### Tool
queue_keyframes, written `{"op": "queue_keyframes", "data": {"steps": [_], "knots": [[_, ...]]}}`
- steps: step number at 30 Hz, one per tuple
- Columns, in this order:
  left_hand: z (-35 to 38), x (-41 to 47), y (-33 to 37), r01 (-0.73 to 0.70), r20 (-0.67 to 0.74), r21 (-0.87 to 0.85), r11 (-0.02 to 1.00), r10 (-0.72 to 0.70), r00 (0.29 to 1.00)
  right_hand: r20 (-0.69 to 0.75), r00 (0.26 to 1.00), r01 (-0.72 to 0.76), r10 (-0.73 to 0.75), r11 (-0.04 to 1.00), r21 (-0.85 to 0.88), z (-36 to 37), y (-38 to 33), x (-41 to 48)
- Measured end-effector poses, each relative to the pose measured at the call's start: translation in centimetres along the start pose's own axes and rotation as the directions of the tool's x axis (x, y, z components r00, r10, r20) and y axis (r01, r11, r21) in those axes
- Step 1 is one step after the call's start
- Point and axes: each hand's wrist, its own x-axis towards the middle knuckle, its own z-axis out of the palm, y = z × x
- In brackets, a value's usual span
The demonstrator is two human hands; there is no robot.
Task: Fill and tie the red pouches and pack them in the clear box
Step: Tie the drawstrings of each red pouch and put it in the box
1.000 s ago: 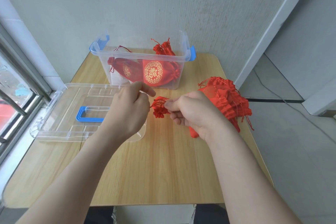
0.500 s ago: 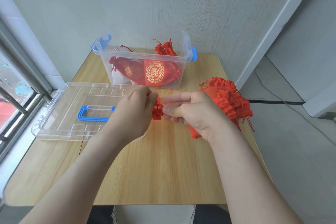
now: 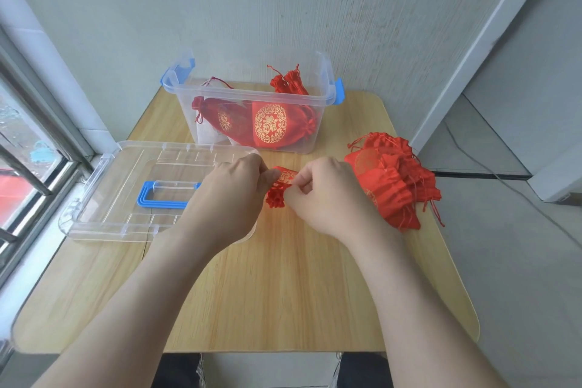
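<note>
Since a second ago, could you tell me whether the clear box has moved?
No. The box keeps its place at the table's far edge, just behind the lid.

The person's 2 hands, the left hand (image 3: 230, 195) and the right hand (image 3: 327, 198), are bare, with smooth backs and rounded knuckles. The left forearm (image 3: 148, 290) and the right forearm (image 3: 406, 287) are bare too, uncovered along all the length that shows. Under the near edge of the tabletop (image 3: 283, 293), 2 legs show in dark clothing, black or nearly so: the left leg (image 3: 176, 370) and the right leg (image 3: 362, 370). The cloth looks plain. A small pale streak at the left leg's inner edge is too blurred to name.
</note>
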Motion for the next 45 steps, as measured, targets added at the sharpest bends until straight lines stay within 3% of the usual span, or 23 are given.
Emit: {"op": "queue_keyframes", "data": {"steps": [8, 14, 22, 30, 35, 40, 45], "knots": [[0.1, 0.1, -0.8, -0.011, 0.046, 0.073, 0.997, 0.007, 0.999, -0.045, 0.997, 0.059, -0.066, 0.988, -0.142, -0.1, 0.2, 0.0], [0.3, 0.1, -1.2, -0.012, 0.012, 0.119, 0.993, 0.011, 1.0, 0.023, 0.991, -0.133, 0.133, 0.942, 0.308, -0.3, 0.0, 0.4], [0.0, 0.1, -1.5, 0.008, 0.016, 0.131, 0.991, -0.01, 1.0, 0.046, 0.999, 0.023, -0.019, 0.995, -0.094, 0.4, 0.7, 0.0], [0.8, 0.3, -1.8, 0.014, 0.009, 0.157, 0.988, -0.016, 1.0, -0.119, 0.975, 0.169, -0.187, 0.974, -0.148, 1.4, 1.5, 0.4], [0.9, 0.2, -1.8, -0.038, -0.073, 0.079, 0.996, 0.044, 0.996, -0.156, 0.98, 0.144, -0.12, 0.977, 0.156, 0.8, 1.4, 0.9], [0.8, 0.1, -1.1, -0.131, -0.029, -0.099, 0.986, 0.129, 0.991, -0.199, 0.978, 0.138, -0.057, 0.896, 0.423, 0.3, 0.6, 0.9], [0.2, 0.7, -0.6, 0.042, -0.099, -0.302, 0.953, -0.075, 0.992, -0.067, 0.997, 0.032, 0.027, 0.669, 0.742, -0.3, 0.1, 1.1]]}}
